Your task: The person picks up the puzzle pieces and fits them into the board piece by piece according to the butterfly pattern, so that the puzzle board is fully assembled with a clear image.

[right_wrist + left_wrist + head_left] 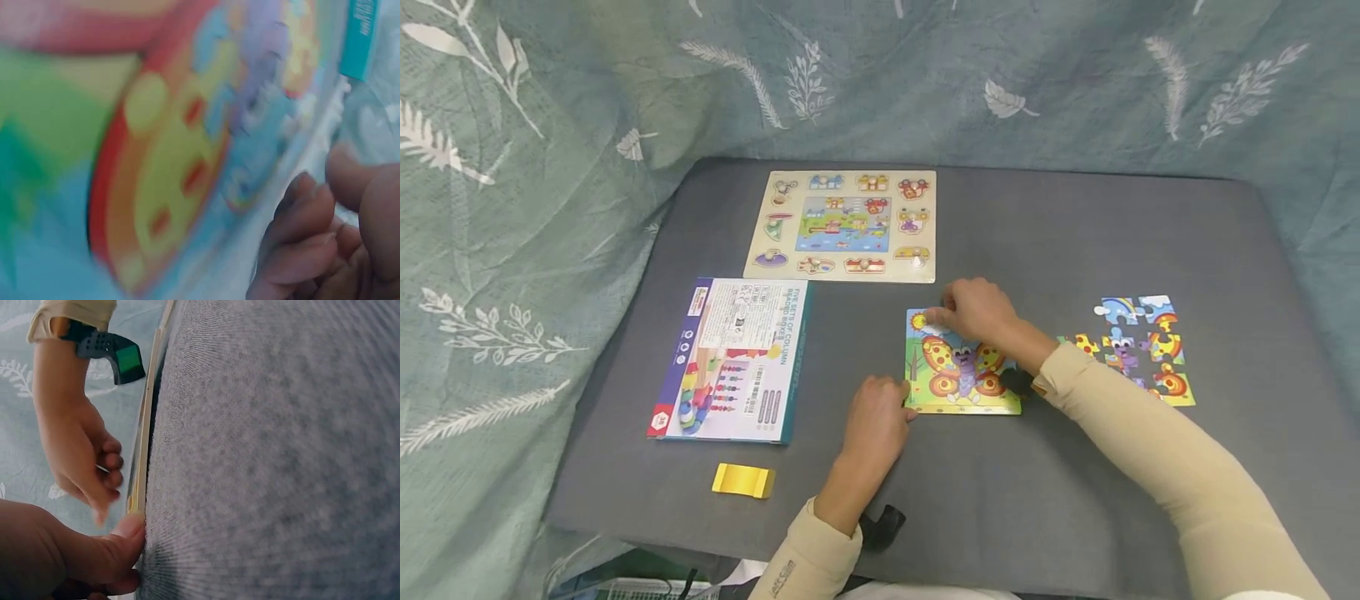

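A square butterfly picture board (964,405) lies mid-table; it fills much of the right wrist view, blurred. At its near left corner my left hand (875,421) pinches the edge between thumb and forefinger. The left wrist view shows that thumb (128,534) against the board's edge. Over the far left part of the board, near its printed sun, is my right hand (979,310). Its fingers (306,231) are loosely curled, the thumb held apart from them, and I see nothing between them. Jigsaw pieces (1167,346) with matching butterfly parts lie loosely arranged to the right, partly behind the right forearm.
A wooden knob puzzle (842,275) with vehicle pieces lies at the back. Left of the board is a flat toy box (745,312) printed with beads. A small yellow block (743,481) sits near the front edge. Patterned green cloth (880,92) hangs behind the grey table.
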